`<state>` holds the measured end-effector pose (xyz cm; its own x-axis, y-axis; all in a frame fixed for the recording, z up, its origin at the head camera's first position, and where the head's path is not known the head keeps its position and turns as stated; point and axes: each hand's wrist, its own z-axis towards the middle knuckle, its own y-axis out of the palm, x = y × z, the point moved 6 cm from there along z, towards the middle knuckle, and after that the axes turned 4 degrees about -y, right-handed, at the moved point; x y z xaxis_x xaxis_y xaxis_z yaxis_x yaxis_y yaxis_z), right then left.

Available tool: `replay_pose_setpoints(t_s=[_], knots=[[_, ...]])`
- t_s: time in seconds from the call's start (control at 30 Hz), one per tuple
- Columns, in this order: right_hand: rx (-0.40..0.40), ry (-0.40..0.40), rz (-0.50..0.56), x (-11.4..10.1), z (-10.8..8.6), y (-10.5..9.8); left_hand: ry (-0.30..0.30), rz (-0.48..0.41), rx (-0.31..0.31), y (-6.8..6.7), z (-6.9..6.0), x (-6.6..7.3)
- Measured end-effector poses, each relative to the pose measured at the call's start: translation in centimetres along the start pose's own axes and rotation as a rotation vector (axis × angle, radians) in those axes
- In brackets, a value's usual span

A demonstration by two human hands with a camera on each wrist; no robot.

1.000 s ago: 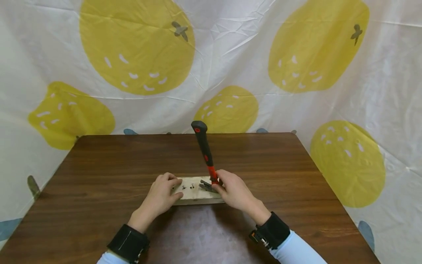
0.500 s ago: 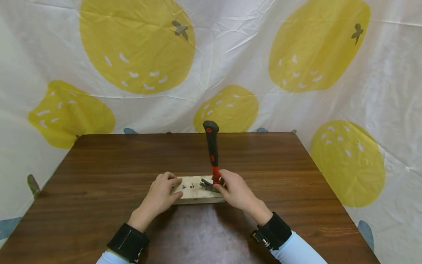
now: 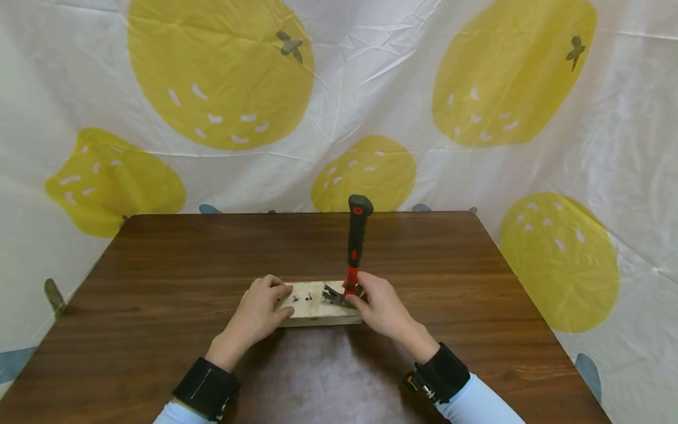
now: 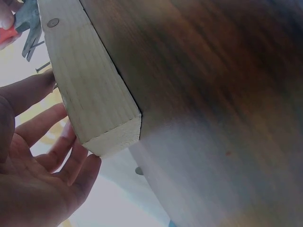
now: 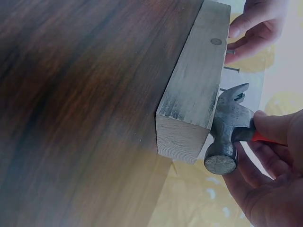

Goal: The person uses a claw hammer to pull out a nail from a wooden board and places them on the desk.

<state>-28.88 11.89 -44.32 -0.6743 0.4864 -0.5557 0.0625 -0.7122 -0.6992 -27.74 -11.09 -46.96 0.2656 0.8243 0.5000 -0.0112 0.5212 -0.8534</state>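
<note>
My left hand [image 3: 259, 311] rests with its fingertips and thumb on the left end of a pale wooden block [image 3: 319, 321], the fingers only slightly bent in the left wrist view. A claw hammer [image 3: 353, 253] stands on the block's right part, handle up and tilted a little right. My right hand [image 3: 384, 303] pinches it low, where the red neck meets the head [image 5: 227, 120]. The claw [image 5: 235, 92] points left; one nail [image 5: 223, 89] sits at or by it. Another nail [image 5: 232, 69] stands in the block between claw and left hand.
A brown wooden table [image 3: 175, 265] carries the block. Behind it hangs a white curtain [image 3: 365, 65] with yellow fruit prints. Black bands [image 3: 206, 388] wrap both wrists. A round dark knot [image 5: 216, 41] marks the block's front face.
The hammer's handle has swung from leaning left, through nearly upright, to leaning slightly right. Its head stays on the block. My left hand stays in place; the right has shifted only slightly.
</note>
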Motion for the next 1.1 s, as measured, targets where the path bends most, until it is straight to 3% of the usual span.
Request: replay_pose_setpoints(t_s=[0.47,1.1], knots=[[0.034,0.033,0.135,0.66,-0.38,0.01,0.020,0.011,0.018,-0.19,-0.06,-0.06],[0.121,0.011,0.178,0.74,-0.84,-0.14,0.003,0.000,0.014,-0.11,-0.12,-0.06]])
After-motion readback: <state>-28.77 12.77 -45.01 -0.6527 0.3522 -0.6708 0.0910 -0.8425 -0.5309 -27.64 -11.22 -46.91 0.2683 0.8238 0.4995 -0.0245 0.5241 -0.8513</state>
